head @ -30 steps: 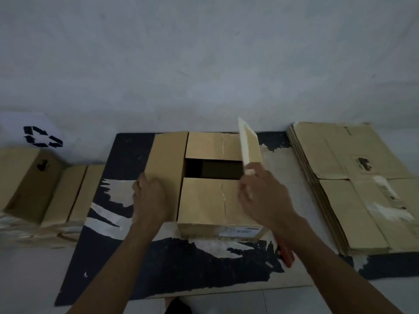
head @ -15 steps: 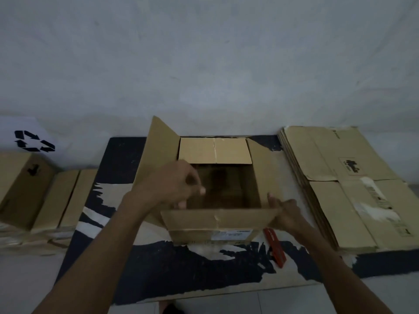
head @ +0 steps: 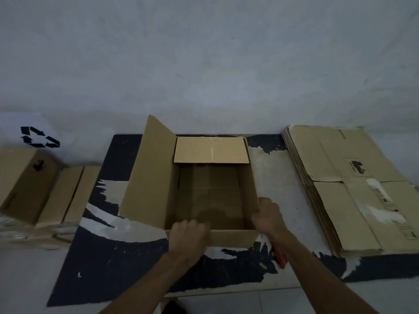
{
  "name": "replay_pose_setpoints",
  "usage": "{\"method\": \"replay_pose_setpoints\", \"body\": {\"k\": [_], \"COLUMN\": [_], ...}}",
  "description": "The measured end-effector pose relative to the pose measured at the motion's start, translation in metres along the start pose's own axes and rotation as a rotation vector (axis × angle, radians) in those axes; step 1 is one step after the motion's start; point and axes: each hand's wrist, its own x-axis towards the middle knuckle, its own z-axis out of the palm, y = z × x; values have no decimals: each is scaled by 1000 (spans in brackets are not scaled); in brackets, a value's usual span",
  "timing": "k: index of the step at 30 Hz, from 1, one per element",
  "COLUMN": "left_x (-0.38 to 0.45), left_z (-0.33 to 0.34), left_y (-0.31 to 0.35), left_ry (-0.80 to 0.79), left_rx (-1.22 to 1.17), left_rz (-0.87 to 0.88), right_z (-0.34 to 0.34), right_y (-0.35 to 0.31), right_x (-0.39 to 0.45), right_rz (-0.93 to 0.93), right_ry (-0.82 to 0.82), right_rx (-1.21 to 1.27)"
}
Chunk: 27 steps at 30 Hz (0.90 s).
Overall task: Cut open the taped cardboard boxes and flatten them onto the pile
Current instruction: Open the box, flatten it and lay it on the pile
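Note:
An opened brown cardboard box [head: 210, 196] stands in the middle of a worn dark mat [head: 108, 264], its left flap raised and its far flap folded outward. My left hand [head: 190, 232] grips the near flap at the box's front edge. My right hand [head: 267, 216] holds the box's near right corner. A red box cutter [head: 280, 257] lies on the mat under my right forearm, partly hidden. The pile of flattened boxes [head: 353, 191] lies on the right.
Closed cardboard boxes [head: 29, 186] sit to the left of the mat, below a white sheet with a black recycling symbol [head: 39, 137]. A grey wall rises behind everything. Pale floor tiles run along the near edge.
The box's flaps were pulled open from a half-closed top. My left hand dropped from above the opening to the near flap; my right hand shifted to the near right corner.

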Motion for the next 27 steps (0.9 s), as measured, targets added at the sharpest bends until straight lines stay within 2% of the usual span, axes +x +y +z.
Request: {"method": "replay_pose_setpoints", "body": {"k": [2,4,7,8,10,12,17,19,21,24,27], "left_x": [3,11,36,47,72,95,140,160,181,216,246], "left_z": [-1,-9,-25,-28,-28,-29,-54,-73,-89,-94,-80], "left_y": [2,-2,-21,-25,-29,-27,-38,-41,-43,-52,-60], "left_ry": [-42,-202,-607,-629,-496,-308,283,465,493,287,96], "left_rx": [-2,-32,-405,-541,-693,-749,-701,-616,-488,-303,-285], "left_rz": [13,79,82,80,29,-32,21,18,-2,-35,-70], "right_z": [3,0,1,4,12,17,22,23,23,21,23], "right_y": [-2,-3,-2,-2,-2,-1,4,5,6,6,7], "right_x": [0,3,7,6,3,1,9,10,10,10,9], "right_rz": [8,16,15,8,-17,-53,-88,-85,-81,-71,-80], "right_ry": [35,73,103,102,112,134,139,156,160,139,155], "right_rx": [12,14,53,78,93,68,45,38,43,52,58]}}
